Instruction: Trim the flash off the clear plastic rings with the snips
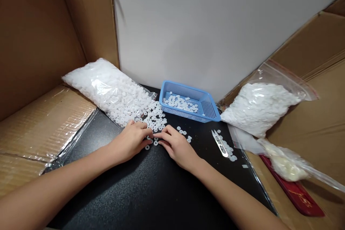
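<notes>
Small white plastic rings (155,115) lie in a loose heap at the mouth of a clear bag (107,88) full of the same rings. At the heap's near edge, my left hand (132,138) has its fingers curled, thumb and index close together; whatever they pinch is too small to make out. My right hand (178,147) faces it from the right, index finger stretched toward the left fingertips and thumb held apart below. A few single rings (155,143) lie on the black tabletop between and just below the fingertips.
Behind the heap stands a blue perforated basket (191,114) with white pieces inside. Metal thread snips (220,143) lie on several translucent white pieces at right. Farther right are a zip bag of white material (260,107), a smaller bag (287,167) and a red case (307,199). Cardboard walls enclose both sides.
</notes>
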Demonstrator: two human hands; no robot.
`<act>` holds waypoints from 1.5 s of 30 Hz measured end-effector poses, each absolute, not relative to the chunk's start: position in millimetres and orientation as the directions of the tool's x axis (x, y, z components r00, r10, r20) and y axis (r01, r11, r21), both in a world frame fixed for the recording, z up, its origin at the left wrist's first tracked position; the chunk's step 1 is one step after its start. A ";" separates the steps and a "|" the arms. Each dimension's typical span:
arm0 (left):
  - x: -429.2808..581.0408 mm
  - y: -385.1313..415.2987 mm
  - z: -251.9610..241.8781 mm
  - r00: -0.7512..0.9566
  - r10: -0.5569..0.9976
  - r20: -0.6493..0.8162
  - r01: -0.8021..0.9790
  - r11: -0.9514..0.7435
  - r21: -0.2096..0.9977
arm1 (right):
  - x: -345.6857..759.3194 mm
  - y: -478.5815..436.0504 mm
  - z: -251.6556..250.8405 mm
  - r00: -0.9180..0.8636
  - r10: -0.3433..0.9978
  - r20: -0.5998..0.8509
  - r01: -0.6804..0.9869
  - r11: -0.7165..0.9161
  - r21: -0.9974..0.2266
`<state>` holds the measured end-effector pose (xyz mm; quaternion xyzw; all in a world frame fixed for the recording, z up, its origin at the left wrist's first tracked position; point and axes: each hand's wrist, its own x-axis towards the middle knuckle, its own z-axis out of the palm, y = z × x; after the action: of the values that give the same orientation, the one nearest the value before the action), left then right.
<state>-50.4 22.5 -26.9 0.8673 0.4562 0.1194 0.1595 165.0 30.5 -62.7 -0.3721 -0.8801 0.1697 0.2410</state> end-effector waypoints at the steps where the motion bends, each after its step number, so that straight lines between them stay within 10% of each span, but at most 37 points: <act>1: -49.4 21.8 -27.8 0.555 0.830 0.053 0.760 -0.532 0.373 | 162.4 30.5 -64.2 -0.613 0.730 0.303 0.550 0.669 -0.500; 16: -45.7 23.5 -29.8 0.542 0.838 0.051 0.748 -0.510 0.425 | 152.4 17.5 -69.7 -0.544 0.744 0.387 0.433 0.644 -0.631; 22: -45.7 24.7 -25.4 0.492 0.864 0.107 0.634 -0.441 0.635 | 157.9 19.2 -57.7 -0.352 0.807 0.475 0.313 0.580 -0.752; 26: -37.7 17.3 -17.5 0.396 0.908 -0.135 0.195 0.061 0.979 | 162.9 15.8 -45.0 -0.214 0.816 0.537 0.184 0.574 -0.798; 31: -28.0 11.2 -18.2 0.393 0.835 -0.386 -0.255 0.502 0.826 | 162.4 10.5 -37.8 -0.239 0.784 0.573 0.109 0.608 -0.786; 45: -27.0 6.1 -12.5 0.430 0.833 -0.348 -0.321 0.502 0.803 | 163.4 6.4 -35.4 -0.284 0.815 0.504 0.073 0.543 -0.837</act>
<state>-27.0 6.1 -12.5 0.3334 0.3837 0.3715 0.7769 163.4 6.4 -35.4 -0.3109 -0.7141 0.3632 0.5113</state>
